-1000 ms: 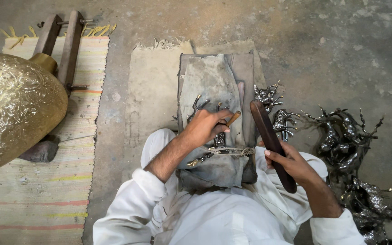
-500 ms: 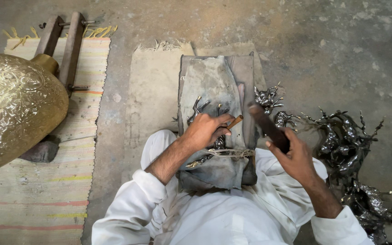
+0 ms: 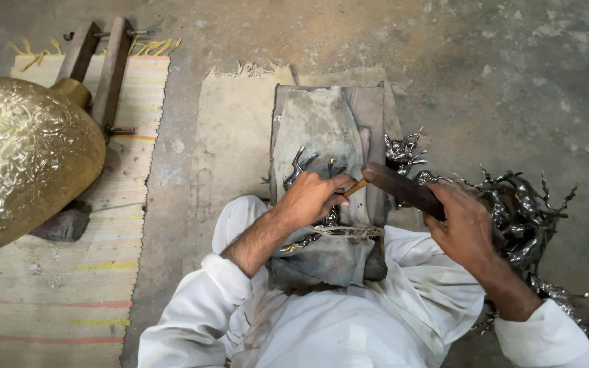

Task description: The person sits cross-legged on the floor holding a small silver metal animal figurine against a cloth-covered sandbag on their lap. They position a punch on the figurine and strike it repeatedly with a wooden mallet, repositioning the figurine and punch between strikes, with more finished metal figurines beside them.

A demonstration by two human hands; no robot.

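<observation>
Fingers: left hand (image 3: 311, 197) pinches a small chisel (image 3: 356, 187), seemingly; right hand (image 3: 463, 225) grips the wooden mallet (image 3: 401, 187).
Workpiece: metal figure (image 3: 308, 170) on the block (image 3: 328, 129), twelve o'clock from the lap.
Technique: hold the chisel steady; strike it squarely.

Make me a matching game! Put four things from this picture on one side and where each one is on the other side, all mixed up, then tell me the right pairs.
Things:
1. brass pot
2. wooden mallet
3. pile of metal figures
4. striped mat

Places:
A. in the right hand
B. on the floor at the far right
C. under the big pot, at the left
D. on its side at the far left

Pairs: 1-D, 2-A, 3-B, 4-C
</observation>
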